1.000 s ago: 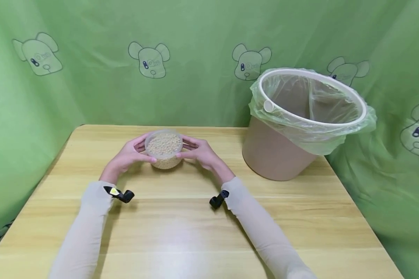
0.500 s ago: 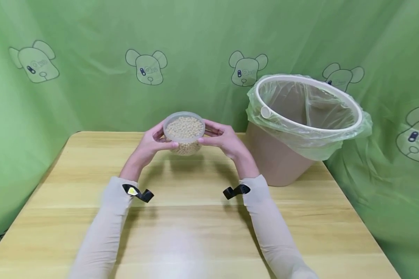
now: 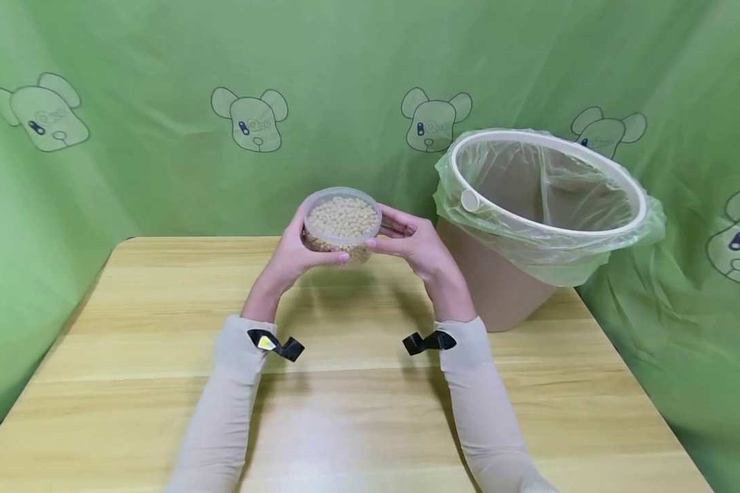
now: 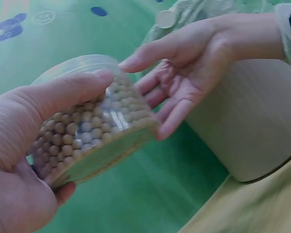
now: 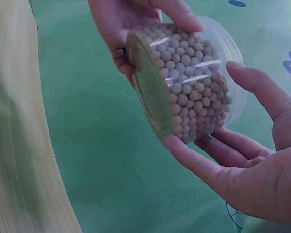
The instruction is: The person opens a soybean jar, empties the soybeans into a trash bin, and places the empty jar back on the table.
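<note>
A clear round plastic tub (image 3: 343, 222) full of small beige balls is held above the table at the middle of the head view. My left hand (image 3: 294, 250) grips its left side, thumb across the front and fingers behind. On the opposite side, my right hand (image 3: 416, 246) holds it more loosely, thumb at the rim and fingertips on the far side and bottom edge. In the left wrist view the tub (image 4: 92, 116) shows its green-tinted bottom. Tilted in the right wrist view, the tub (image 5: 191, 80) sits between both hands. Whether a lid covers it, I cannot tell.
A brownish bin (image 3: 487, 274) stands at the table's back right, with a green plastic bag (image 3: 530, 243) folded over its white rim ring (image 3: 549, 140). The wooden table (image 3: 358, 411) lies beneath my arms. A green printed curtain (image 3: 339, 103) surrounds the back and sides.
Both hands have raised the tub off the table and carried it rightward, nearer the bin. The head view has also shifted slightly.
</note>
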`<move>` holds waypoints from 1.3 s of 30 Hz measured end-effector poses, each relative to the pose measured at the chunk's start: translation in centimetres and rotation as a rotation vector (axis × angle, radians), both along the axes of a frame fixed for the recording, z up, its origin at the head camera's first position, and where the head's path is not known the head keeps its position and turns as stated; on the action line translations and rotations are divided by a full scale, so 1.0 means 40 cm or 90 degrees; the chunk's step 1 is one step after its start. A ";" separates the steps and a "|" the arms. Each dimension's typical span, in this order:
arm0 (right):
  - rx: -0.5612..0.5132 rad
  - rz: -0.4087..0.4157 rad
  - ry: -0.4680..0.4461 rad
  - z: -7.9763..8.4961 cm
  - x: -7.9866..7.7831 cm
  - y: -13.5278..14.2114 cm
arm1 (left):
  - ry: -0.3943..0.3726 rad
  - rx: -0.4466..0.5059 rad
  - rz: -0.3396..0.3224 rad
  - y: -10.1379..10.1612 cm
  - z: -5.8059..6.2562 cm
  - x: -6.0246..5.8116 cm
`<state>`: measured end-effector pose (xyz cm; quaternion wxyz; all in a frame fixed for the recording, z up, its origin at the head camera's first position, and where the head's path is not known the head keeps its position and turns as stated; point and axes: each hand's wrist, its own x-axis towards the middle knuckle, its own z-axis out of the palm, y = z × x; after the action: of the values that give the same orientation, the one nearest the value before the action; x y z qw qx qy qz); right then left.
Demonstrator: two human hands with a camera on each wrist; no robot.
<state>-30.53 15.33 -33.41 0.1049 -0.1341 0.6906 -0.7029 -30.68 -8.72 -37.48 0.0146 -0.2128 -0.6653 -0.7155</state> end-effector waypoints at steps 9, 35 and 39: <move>0.046 -0.005 0.042 0.000 0.001 0.010 | 0.018 0.028 0.031 0.034 -0.017 0.004; 0.157 -0.034 0.208 -0.022 0.020 -0.076 | 0.071 -0.102 0.171 0.040 -0.022 0.027; 0.204 -0.091 0.222 -0.028 0.031 -0.085 | 0.079 -0.141 0.170 0.046 -0.019 0.033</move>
<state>-29.29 11.91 -34.53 -0.0460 -0.1856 0.8087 -0.5563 -29.34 -6.88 -38.23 0.1271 -0.1667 -0.7604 -0.6147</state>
